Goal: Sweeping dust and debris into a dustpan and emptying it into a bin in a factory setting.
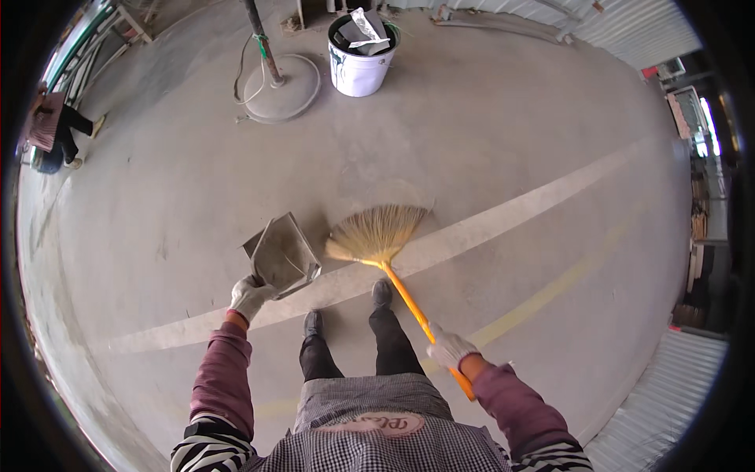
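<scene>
My left hand [252, 296], in a pale work glove, is closed on the near edge of a grey metal dustpan [285, 253]. The dustpan is held in front of my left foot, with a thin strip across its hollow. Gloved too, my right hand [451, 348] grips the orange handle of a broom [381, 230]. Its fan of straw bristles spreads over the floor to the right of the dustpan, a small gap apart from it. The bristle edge looks slightly blurred. Whether any dirt lies in the dustpan I cannot tell.
Ahead stands a white bucket [360, 74] with scraps sticking out of its top. Left of it, a pole rises from a round base [285, 88] with a cord beside it. At the far left a person [59, 130] sits. A pale stripe [503, 216] crosses the concrete floor.
</scene>
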Motion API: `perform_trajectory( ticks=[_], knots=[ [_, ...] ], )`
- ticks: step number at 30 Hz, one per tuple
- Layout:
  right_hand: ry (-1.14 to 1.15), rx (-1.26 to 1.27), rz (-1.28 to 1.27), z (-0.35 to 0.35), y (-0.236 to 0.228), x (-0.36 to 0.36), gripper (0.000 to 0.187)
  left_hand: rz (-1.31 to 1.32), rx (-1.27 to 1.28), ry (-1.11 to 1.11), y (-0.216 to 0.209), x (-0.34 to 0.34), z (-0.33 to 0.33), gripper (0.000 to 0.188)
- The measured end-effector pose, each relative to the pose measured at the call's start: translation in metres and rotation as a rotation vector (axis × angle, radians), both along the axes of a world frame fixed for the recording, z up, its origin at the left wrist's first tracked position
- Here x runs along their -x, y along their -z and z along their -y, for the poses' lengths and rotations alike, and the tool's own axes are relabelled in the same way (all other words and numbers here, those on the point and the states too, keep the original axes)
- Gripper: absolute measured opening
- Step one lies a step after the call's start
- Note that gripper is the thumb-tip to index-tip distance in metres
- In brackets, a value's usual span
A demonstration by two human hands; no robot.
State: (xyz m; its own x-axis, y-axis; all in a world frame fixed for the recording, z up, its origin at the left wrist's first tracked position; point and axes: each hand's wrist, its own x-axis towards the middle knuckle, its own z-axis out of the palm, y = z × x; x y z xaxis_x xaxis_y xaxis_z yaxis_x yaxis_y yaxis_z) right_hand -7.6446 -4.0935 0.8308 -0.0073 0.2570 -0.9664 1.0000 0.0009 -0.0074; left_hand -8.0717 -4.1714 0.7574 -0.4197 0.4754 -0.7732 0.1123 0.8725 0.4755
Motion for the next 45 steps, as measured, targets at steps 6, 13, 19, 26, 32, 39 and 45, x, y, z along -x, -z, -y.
perform_trajectory(
  ticks=[6, 13, 19, 26, 32, 39, 45],
  knots=[
    [0.816, -0.059, -0.08, 0.085, -0.106, 0.006, 0.056, 0.026, -0.066, 0.101, 0.059, 0.012, 0.057, 0.034],
    [1.298, -0.177, -0.277, 0.13, 0.032, -0.017, 0.024, -0.025, -0.09, 0.308, 0.099, -0.011, 0.064, 0.037],
    [1.396, 0.196, -0.39, 0.219, 0.013, 0.121, 0.023, -0.047, -0.16, 0.379, 0.104, -0.015, 0.065, 0.04],
    [1.31, 0.359, -0.604, 0.209, -0.066, 0.113, 0.032, 0.039, -0.108, 0.327, 0.086, 0.004, 0.06, 0.034],
    [1.267, 0.199, -0.503, 0.21, -0.191, 0.055, 0.057, 0.133, -0.27, 0.277, 0.016, 0.039, 0.059, 0.03],
    [1.564, 0.033, -0.753, 0.276, -0.152, -0.01, 0.02, 0.175, -0.305, 0.425, 0.096, 0.298, 0.099, 0.03],
    [1.843, -0.178, -0.642, 0.335, -0.141, -0.1, 0.016, 0.247, -0.498, 0.314, 0.076, 0.162, -0.007, 0.021]
  ],
)
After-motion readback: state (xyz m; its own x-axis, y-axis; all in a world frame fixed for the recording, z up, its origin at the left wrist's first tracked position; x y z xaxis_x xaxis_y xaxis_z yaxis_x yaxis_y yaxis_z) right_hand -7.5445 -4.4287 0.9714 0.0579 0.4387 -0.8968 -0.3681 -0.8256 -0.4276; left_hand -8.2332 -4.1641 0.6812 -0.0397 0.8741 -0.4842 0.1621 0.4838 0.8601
